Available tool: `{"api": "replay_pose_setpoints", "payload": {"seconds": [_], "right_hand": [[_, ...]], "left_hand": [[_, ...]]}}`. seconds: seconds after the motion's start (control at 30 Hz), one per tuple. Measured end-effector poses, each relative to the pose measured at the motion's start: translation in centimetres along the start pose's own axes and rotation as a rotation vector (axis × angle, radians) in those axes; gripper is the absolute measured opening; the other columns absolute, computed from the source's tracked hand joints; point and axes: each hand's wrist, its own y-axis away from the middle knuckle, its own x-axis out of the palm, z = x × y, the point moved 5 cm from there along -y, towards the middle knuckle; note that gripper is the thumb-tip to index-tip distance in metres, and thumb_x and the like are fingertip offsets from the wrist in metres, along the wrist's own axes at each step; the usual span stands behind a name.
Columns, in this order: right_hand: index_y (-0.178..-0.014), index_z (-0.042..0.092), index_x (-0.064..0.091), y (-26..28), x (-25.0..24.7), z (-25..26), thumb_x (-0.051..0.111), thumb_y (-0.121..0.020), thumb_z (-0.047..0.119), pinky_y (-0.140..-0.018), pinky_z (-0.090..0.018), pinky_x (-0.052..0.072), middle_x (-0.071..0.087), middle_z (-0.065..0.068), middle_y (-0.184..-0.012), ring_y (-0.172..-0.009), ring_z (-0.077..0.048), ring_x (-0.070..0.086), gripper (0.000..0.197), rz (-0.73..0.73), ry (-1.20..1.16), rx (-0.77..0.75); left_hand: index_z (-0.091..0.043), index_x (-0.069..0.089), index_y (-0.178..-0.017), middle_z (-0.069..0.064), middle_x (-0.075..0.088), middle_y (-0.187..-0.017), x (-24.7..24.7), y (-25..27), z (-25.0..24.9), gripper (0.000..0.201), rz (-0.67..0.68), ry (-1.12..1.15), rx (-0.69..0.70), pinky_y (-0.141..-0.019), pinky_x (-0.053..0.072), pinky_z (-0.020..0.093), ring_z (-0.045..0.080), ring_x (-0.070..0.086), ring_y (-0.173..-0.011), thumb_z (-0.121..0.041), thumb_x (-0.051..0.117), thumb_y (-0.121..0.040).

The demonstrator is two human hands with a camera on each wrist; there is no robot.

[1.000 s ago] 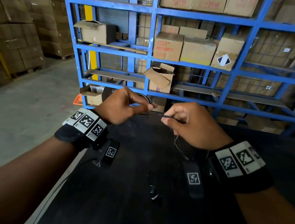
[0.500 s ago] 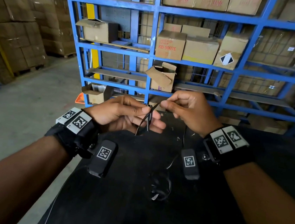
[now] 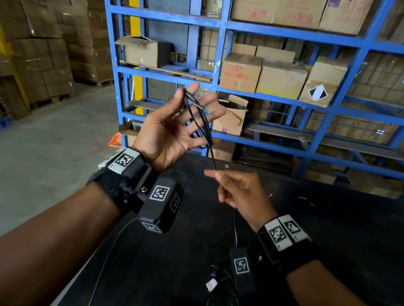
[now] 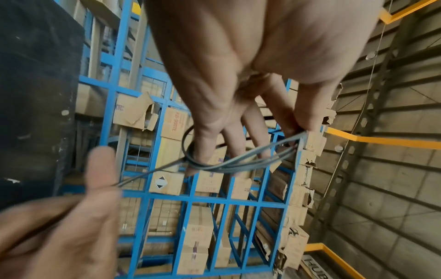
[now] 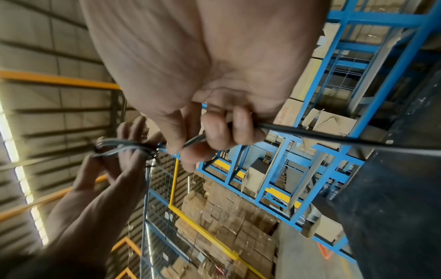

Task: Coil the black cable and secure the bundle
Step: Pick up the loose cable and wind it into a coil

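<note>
My left hand [image 3: 169,129] is raised palm up with its fingers spread. The black cable [image 3: 201,117] runs in several loops from its thumb and forefinger down round the little finger. In the left wrist view the thumb pinches the loops' bend [image 4: 301,134] against the forefinger. One taut strand [image 3: 212,157] runs down to my right hand [image 3: 232,189], which pinches it between thumb and forefinger. In the right wrist view its other fingers [image 5: 216,130] curl round the cable [image 5: 334,138]. The remaining cable [image 3: 222,303], with a white tag [image 3: 211,285], lies slack on the black table [image 3: 338,231].
A blue steel rack [image 3: 223,24] with cardboard boxes [image 3: 240,73] stands right behind the table's far edge. Grey concrete floor [image 3: 30,171] lies to the left, with stacked cartons [image 3: 32,45] beyond it.
My left hand has risen and spread, palm up, with the loops across its fingers. My right hand has dropped lower towards the table, drawing one strand taut.
</note>
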Motion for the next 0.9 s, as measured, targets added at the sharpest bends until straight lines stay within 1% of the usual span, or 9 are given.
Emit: {"api": "replay_pose_setpoints", "payload": {"seconds": [0.13,0.23,0.3,0.4,0.5,0.6,0.67,0.77,0.9], "right_hand": [[-0.118,0.011,0.075,0.8,0.6,0.2,0.059,-0.102,0.018,-0.052,-0.013,0.038,0.056,0.0,-0.054,-0.053,-0.009,0.051,0.024,0.045,0.11,-0.011],[-0.101,0.008,0.076,0.5,-0.1,2.0,0.063,-0.099,0.019,-0.062,-0.015,0.043,0.057,-0.001,-0.055,-0.052,-0.006,0.053,0.017,0.041,0.254,-0.102],[-0.093,0.008,0.076,0.0,-1.1,3.2,0.065,-0.097,0.018,-0.063,-0.016,0.044,0.057,-0.003,-0.055,-0.051,-0.005,0.052,0.016,0.02,0.314,-0.122],[-0.088,0.008,0.076,-0.7,-2.6,4.9,0.069,-0.094,0.016,-0.06,-0.016,0.044,0.061,-0.004,-0.055,-0.049,-0.005,0.053,0.013,-0.009,0.387,-0.16],[-0.089,0.011,0.077,-1.5,-3.8,5.9,0.073,-0.091,0.019,-0.061,-0.017,0.048,0.071,-0.012,-0.064,-0.051,-0.008,0.058,0.009,-0.016,0.445,-0.184],[-0.092,0.011,0.078,-2.5,-4.4,6.1,0.076,-0.089,0.02,-0.063,-0.021,0.052,0.075,-0.013,-0.072,-0.056,-0.014,0.064,0.01,0.002,0.449,-0.211],[-0.095,0.006,0.078,-3.1,-4.5,6.0,0.076,-0.089,0.017,-0.063,-0.021,0.052,0.076,-0.013,-0.077,-0.057,-0.015,0.063,0.012,0.016,0.402,-0.23],[-0.101,-0.005,0.076,-3.6,-4.8,5.3,0.072,-0.09,0.007,-0.058,-0.016,0.048,0.076,-0.008,-0.084,-0.058,-0.011,0.059,0.016,0.001,0.229,-0.233],[-0.101,-0.001,0.074,-3.8,-4.2,3.4,0.068,-0.091,0.009,-0.05,-0.017,0.043,0.076,-0.006,-0.083,-0.053,0.0,0.058,0.015,-0.017,-0.119,-0.101]], "left_hand": [[-0.024,0.075,-0.119,0.006,0.069,-0.141,-1.7,-0.7,0.4,0.031,-0.129,-0.347,0.056,-0.1,0.048,0.058,0.03,0.065,-0.133,-0.035,0.05,-0.106],[-0.001,0.074,-0.123,0.004,0.075,-0.133,-2.8,-0.7,1.2,0.035,-0.139,-0.643,0.074,-0.098,0.052,0.052,0.027,0.066,-0.131,-0.027,0.06,-0.104],[-0.001,0.078,-0.116,0.005,0.08,-0.116,-3.0,-0.4,1.7,0.028,-0.104,-0.809,0.097,-0.1,0.055,0.048,0.02,0.07,-0.124,-0.021,0.063,-0.103],[-0.023,0.084,-0.073,-0.012,0.071,-0.065,-2.7,0.4,2.5,0.038,0.036,-1.016,0.077,-0.088,0.055,0.031,0.012,0.075,-0.1,-0.013,0.063,-0.103],[-0.014,0.083,-0.09,-0.016,0.066,-0.055,-3.1,1.0,3.8,0.024,0.094,-1.033,-0.046,-0.062,0.044,0.015,-0.002,0.062,-0.059,-0.01,0.062,-0.102],[-0.008,0.083,-0.107,0.009,0.045,-0.056,-3.6,1.4,4.7,0.024,0.134,-0.987,-0.176,-0.058,0.027,0.028,0.027,0.033,-0.057,-0.025,0.068,-0.098],[-0.009,0.08,-0.117,0.019,0.059,-0.066,-3.3,1.6,5.1,0.033,0.191,-0.896,-0.295,-0.065,0.043,0.031,0.029,0.046,-0.065,-0.032,0.068,-0.096],[-0.007,0.074,-0.124,0.026,0.073,-0.127,-2.9,1.9,5.4,0.036,0.218,-0.628,-0.411,-0.103,0.052,0.06,0.043,0.07,-0.119,-0.026,0.058,-0.099],[-0.014,0.075,-0.124,0.018,0.072,-0.133,-1.9,1.5,5.7,0.038,0.27,-0.36,-0.408,-0.102,0.048,0.072,0.047,0.062,-0.131,-0.03,0.05,-0.101]]}}
